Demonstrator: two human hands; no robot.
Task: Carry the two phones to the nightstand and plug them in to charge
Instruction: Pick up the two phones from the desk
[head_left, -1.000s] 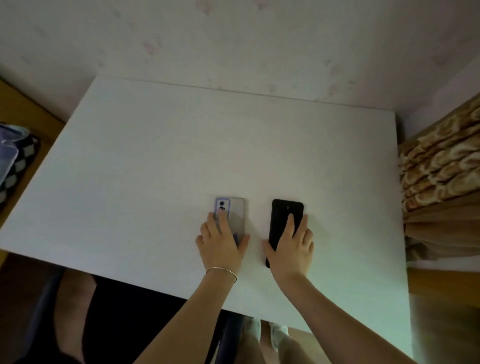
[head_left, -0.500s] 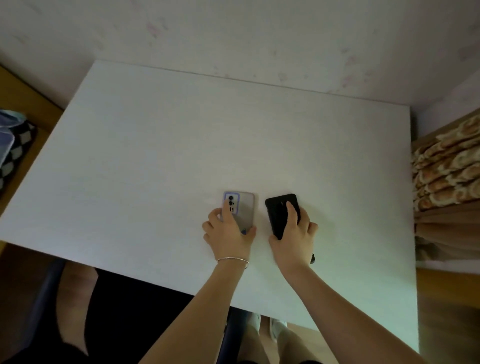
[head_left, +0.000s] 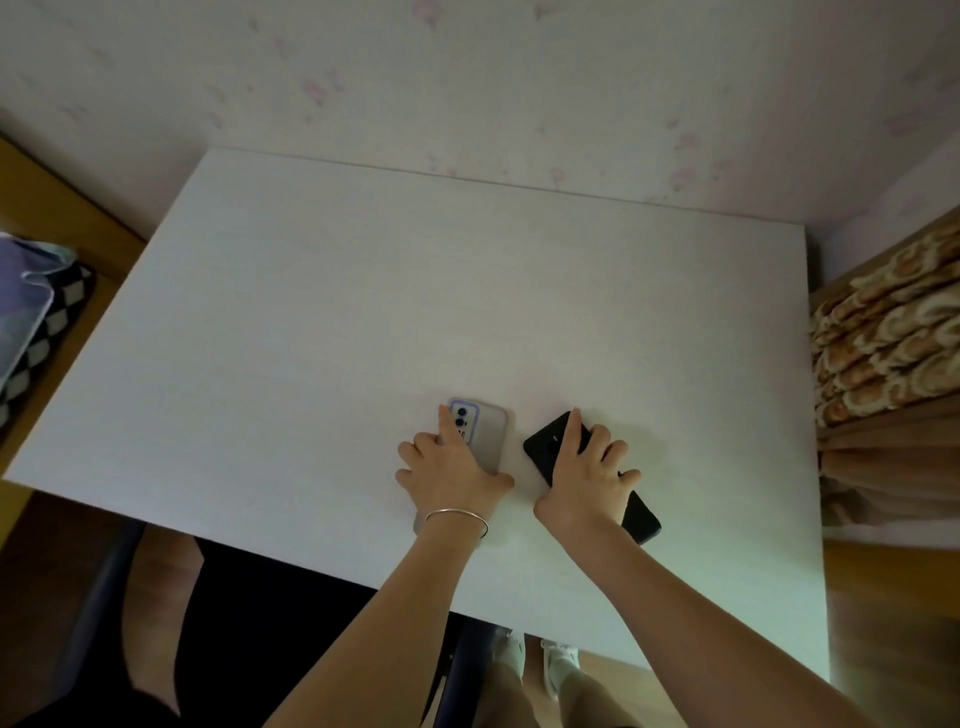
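Observation:
Two phones lie face down near the front edge of a white table (head_left: 311, 322). A grey phone (head_left: 488, 434) with a purple-rimmed camera block sits under my left hand (head_left: 449, 470), fingers over its back and thumb at its right side. A black phone (head_left: 548, 447) is turned diagonally, and my right hand (head_left: 589, 480) covers its middle with the fingers curled around its edges. Both phones appear to rest on the tabletop. A thin bangle circles my left wrist.
The table's far edge meets a pale floral wall. A patterned brown curtain (head_left: 893, 343) hangs at the right. At the left, a checkered item (head_left: 57, 322) lies on a wooden surface. A dark chair (head_left: 104, 597) stands under the table's front edge.
The black phone has rotated further, from upright to a clear diagonal, under my right hand. My left hand has closed more around the grey phone, which stays nearly in place.

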